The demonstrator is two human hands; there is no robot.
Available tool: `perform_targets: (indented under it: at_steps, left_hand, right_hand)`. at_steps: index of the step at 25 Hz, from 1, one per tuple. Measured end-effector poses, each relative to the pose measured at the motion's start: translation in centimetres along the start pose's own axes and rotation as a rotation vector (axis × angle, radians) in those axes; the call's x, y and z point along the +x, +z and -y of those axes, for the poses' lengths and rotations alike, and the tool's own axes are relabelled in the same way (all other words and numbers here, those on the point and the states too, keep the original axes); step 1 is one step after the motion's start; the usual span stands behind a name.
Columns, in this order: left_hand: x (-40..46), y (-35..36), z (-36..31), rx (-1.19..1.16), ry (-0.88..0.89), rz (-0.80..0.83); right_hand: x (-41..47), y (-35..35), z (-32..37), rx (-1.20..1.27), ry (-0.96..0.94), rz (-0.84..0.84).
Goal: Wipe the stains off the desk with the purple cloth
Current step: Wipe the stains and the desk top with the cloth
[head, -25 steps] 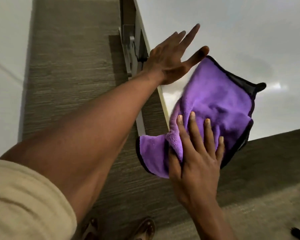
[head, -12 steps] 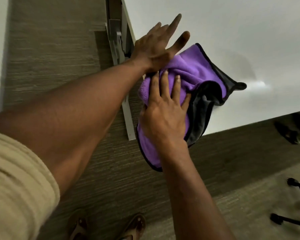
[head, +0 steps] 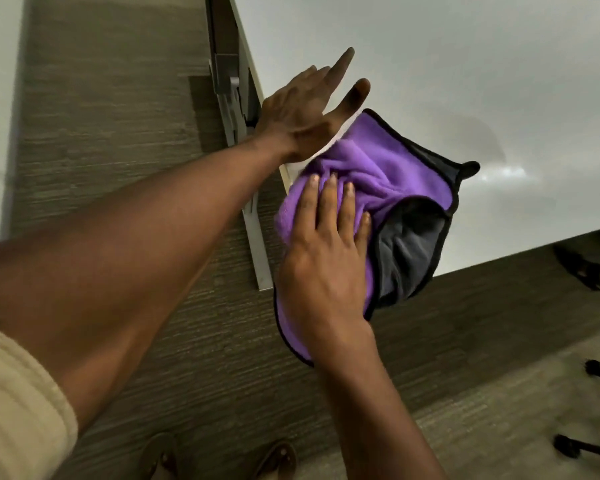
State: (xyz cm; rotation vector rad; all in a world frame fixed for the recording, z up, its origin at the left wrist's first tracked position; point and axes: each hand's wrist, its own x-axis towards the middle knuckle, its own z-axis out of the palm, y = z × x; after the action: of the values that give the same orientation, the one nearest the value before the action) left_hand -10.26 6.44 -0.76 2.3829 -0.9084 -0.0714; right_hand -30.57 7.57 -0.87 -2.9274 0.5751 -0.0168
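Your desk (head: 447, 81) fills the upper right of the view, a pale top whose near corner points down toward you, with the wood-grain floor (head: 118, 133) running left of it and below it. The surface left to cover lies up and to the right of both your hands; I can't make out any stains on it in this light, so they may be faint or already gone.

The purple cloth (head: 371, 174) sits right at that corner, bunched and partly folded so its grey backing shows. Its long axis runs from lower left to upper right, and the lower end hangs off the desk edge over the floor.

Your right hand (head: 326, 268) is the one on the cloth: fingers straight, spread and pressing flat on its near half, not curled round it. It is the nearer hand and the one placed to drive the wipe, probably away from you along the cloth's length.

Your left hand (head: 309, 109) is open, fingers extended, at the desk's left edge just beside the cloth's upper corner, holding nothing; whether it touches the top is unclear.
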Motion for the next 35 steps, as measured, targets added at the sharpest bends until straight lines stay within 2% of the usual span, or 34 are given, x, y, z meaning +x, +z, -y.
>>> perform_targets:
  at_steps: [5, 9, 13, 17, 21, 25, 28, 30, 32, 35]
  left_hand:
    - [0.2, -0.2, 0.0, -0.014, -0.014, 0.046]
    - [-0.1, -0.1, -0.1, 0.044, 0.013, 0.064]
    - [-0.1, 0.2, 0.2, 0.071, 0.009, 0.075]
    - [-0.2, 0.5, -0.2, 0.123, 0.025, 0.063]
    - [0.1, 0.7, -0.4, 0.200, 0.004, 0.078]
    - [0.4, 0.7, -0.1, 0.180, -0.015, 0.065]
    - [0.4, 0.7, 0.0, 0.178, -0.011, 0.058]
    - [0.3, 0.6, -0.2, 0.205, -0.018, 0.074]
    - [0.3, 0.5, -0.3, 0.228, -0.034, 0.091]
    - [0.1, 0.6, -0.3, 0.237, -0.040, 0.092]
  right_hand:
    - [4.6, 0.0, 1.1, 0.047, 0.053, -0.021]
    - [-0.4, -0.8, -1.7, 0.130, -0.105, -0.015]
    - [-4.7, -2.4, -7.0, 0.233, 0.011, 0.063]
    - [1.5, -3.3, -12.3, 0.160, 0.140, 0.023]
    - [9.4, -3.4, -12.3, 0.116, 0.170, 0.055]
    - [10.3, -2.6, -7.2, 0.093, 0.064, 0.055]
    - [5.2, -2.3, -4.6, 0.101, -0.074, 0.040]
    - [1.9, -2.7, -5.9, 0.103, -0.129, 0.064]
    - [1.2, -3.1, -9.3, 0.095, -0.094, 0.090]
    - [4.6, -3.6, -14.0, 0.074, 0.064, 0.062]
